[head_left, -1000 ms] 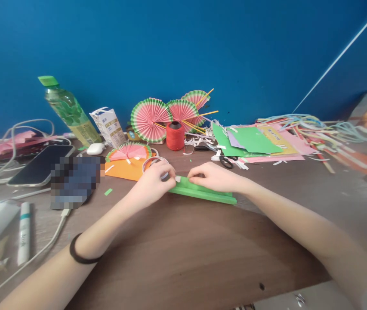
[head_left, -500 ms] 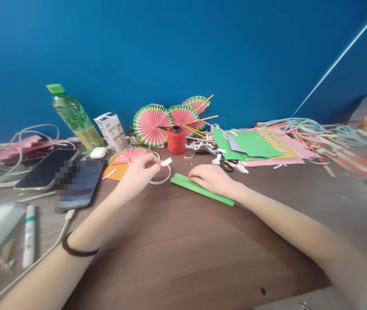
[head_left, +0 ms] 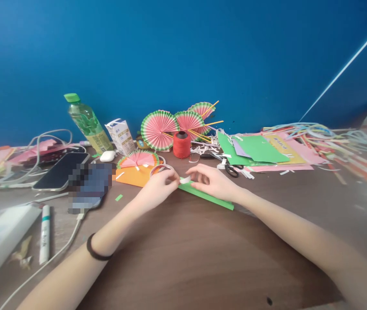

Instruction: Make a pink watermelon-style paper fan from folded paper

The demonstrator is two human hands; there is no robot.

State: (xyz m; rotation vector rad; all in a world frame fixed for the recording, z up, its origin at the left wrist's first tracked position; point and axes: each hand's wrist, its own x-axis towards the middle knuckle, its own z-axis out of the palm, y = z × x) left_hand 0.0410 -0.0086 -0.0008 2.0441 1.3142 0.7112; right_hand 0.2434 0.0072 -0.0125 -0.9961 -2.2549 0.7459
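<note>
A short white strip (head_left: 186, 180), which looks like tape or paper, spans the gap between my two hands. My left hand (head_left: 162, 186) pinches its left end between thumb and fingertips. At the other end, the curled fingers of my right hand (head_left: 214, 181) close around the strip. Below them a folded length of green paper (head_left: 207, 197) lies slanted on the table, its far end partly covered by my hands. Behind my left hand are a tape roll (head_left: 152, 172), mostly hidden, and a pink pleated paper fan (head_left: 138, 159) on an orange sheet (head_left: 127, 177).
A red thread spool (head_left: 181, 145) stands before several round watermelon-coloured fans (head_left: 159, 129). Scissors (head_left: 231, 171) and green paper sheets (head_left: 260, 148) lie behind my right hand. Two phones (head_left: 61, 171), a marker (head_left: 44, 234), a carton (head_left: 121, 135) and a green bottle (head_left: 88, 122) occupy the left.
My left hand has brought the white strip rightward to the green paper. My right hand has lifted off the paper's top and taken the strip's other end. The view has shifted slightly left.
</note>
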